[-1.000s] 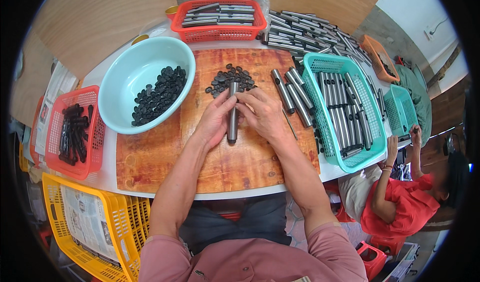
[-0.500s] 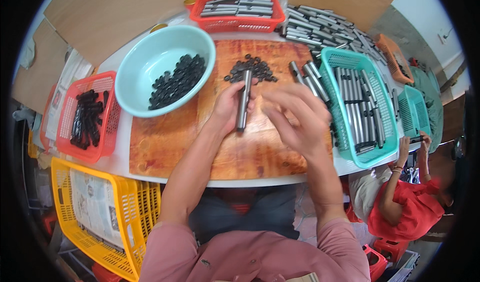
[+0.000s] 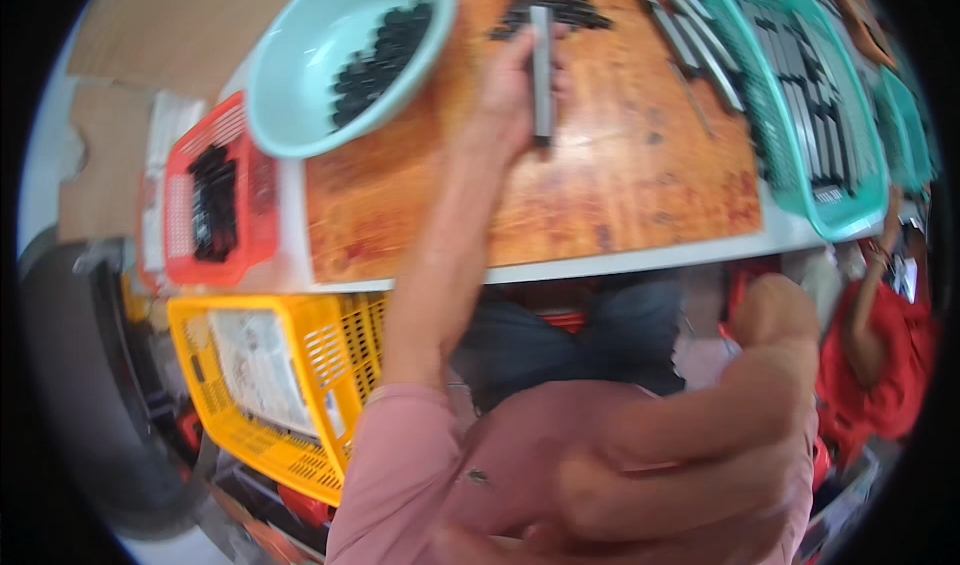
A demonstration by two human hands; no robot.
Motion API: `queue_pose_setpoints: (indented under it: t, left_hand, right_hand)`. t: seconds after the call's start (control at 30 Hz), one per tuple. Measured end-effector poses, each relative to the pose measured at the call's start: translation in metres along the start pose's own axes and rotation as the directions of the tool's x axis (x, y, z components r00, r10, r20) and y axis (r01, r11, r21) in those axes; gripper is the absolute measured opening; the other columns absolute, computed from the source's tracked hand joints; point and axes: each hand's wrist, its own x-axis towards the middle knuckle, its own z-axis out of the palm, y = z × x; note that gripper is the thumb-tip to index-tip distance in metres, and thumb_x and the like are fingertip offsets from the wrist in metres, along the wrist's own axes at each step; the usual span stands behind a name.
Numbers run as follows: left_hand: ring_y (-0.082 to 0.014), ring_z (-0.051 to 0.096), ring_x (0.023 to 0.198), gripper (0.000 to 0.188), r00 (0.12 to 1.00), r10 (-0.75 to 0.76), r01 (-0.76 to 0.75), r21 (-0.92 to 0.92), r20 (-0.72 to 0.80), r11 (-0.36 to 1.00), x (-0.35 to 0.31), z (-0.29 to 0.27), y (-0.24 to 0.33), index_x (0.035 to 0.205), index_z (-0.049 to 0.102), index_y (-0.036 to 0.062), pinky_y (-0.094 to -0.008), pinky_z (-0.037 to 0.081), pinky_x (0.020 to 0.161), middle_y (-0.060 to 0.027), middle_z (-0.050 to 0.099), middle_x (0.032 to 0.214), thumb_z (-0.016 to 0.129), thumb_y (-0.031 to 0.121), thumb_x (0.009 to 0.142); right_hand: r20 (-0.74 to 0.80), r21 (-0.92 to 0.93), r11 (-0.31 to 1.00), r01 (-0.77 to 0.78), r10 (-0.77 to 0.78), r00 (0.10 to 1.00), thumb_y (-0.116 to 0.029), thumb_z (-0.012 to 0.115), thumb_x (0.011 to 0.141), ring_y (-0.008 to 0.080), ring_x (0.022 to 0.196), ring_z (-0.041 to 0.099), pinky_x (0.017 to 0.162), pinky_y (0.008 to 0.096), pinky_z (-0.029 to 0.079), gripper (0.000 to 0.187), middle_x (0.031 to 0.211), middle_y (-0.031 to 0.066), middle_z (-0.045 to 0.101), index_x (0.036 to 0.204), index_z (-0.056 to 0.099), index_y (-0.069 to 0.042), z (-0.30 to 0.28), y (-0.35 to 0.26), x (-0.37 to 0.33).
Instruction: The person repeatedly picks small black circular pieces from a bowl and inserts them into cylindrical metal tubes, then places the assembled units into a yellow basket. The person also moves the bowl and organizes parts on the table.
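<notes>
On the wood-topped surface (image 3: 620, 200), a turquoise basin (image 3: 300, 65) is placed leftward. The right hand (image 3: 700, 425) is blurred; whether its fingers are open cannot be told. By the left hand (image 3: 512, 85), a grey tube (image 3: 542, 80) is gripped in curled fingers above the surface, near piled black pieces (image 3: 570, 10).

- Legible words, numbers or signs: none for you to read.
- Sheet (image 3: 260, 370) in your yellow crate (image 3: 313, 373): grey print, too blurred to read.
- Your shirt (image 3: 545, 420): small dark mark (image 3: 478, 477), too indistinct to identify.
</notes>
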Motion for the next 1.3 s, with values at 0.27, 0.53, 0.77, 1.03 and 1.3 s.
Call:
queue_pose_setpoints:
  t: [0.27, 0.53, 0.77, 1.03, 1.3]
  left_hand:
    - [-0.0162, 0.060, 0.064, 0.042, 0.989, 0.065, -0.030, 0.249, -0.135, 0.968, -0.003, 0.007, 0.000, 0.120, 0.060, 0.0018, -0.0309, 0.053, 0.060, -0.0046, 0.062, 0.079, 0.042, 0.039, 0.109]
    - [-0.0156, 0.064, 0.067, 0.037, 0.995, 0.096, -0.098, 0.116, 0.024, 0.988, 0.002, -0.001, -0.007, 0.126, 0.056, -0.0012, -0.0290, 0.053, 0.058, -0.0083, 0.067, 0.088, 0.054, 0.030, 0.105]
    - [-0.0170, 0.064, 0.072, 0.033, 0.998, 0.060, -0.058, 0.142, -0.010, 0.988, -0.004, 0.011, -0.002, 0.123, 0.058, 0.0022, -0.0314, 0.054, 0.066, -0.0085, 0.065, 0.088, 0.049, 0.029, 0.107]
    - [-0.0127, 0.058, 0.053, 0.036, 0.993, 0.089, -0.068, 0.256, -0.071, 0.964, -0.007, 0.016, -0.005, 0.122, 0.057, 0.0039, -0.0245, 0.047, 0.047, -0.0057, 0.062, 0.077, 0.049, 0.036, 0.108]
    - [-0.0103, 0.059, 0.057, 0.029, 0.988, 0.156, -0.136, 0.440, -0.008, 0.888, -0.007, 0.018, -0.007, 0.117, 0.058, 0.0038, -0.0228, 0.048, 0.050, -0.0055, 0.064, 0.083, 0.057, 0.031, 0.105]
  right_hand:
    - [-0.155, 0.145, 0.978, -0.149, 0.172, 0.973, -0.014, 0.071, 0.055, 0.0105, 0.056, 0.054, 0.049, 0.0303, 0.041, 0.029, 0.067, -0.0043, 0.058, 0.083, 0.074, -0.007, 0.007, -0.009, -0.019]
    - [-0.261, -0.234, 0.824, 0.517, -0.565, 0.783, -0.021, 0.070, 0.064, 0.0137, 0.063, 0.061, 0.049, 0.0294, 0.046, 0.017, 0.075, 0.0021, 0.059, 0.077, 0.063, -0.012, 0.052, 0.090, 0.020]
    - [-0.551, -0.343, 0.939, -0.034, -0.172, 0.817, -0.002, 0.070, 0.080, 0.0304, 0.078, 0.071, 0.067, 0.0379, 0.058, 0.030, 0.092, 0.0122, 0.071, 0.110, 0.070, -0.007, 0.049, 0.263, 0.048]
    - [-0.376, 0.490, 0.816, -0.308, 0.516, 0.769, -0.012, 0.069, 0.092, 0.0179, 0.077, 0.069, 0.068, 0.0307, 0.055, 0.029, 0.091, 0.0125, 0.072, 0.117, 0.068, 0.002, 0.081, 0.314, 0.033]
    - [-0.229, 0.672, 0.661, -0.333, 0.614, 0.756, -0.016, 0.070, 0.094, 0.0117, 0.082, 0.064, 0.074, 0.0270, 0.052, 0.030, 0.095, 0.0077, 0.071, 0.117, 0.067, 0.003, 0.078, 0.308, 0.032]
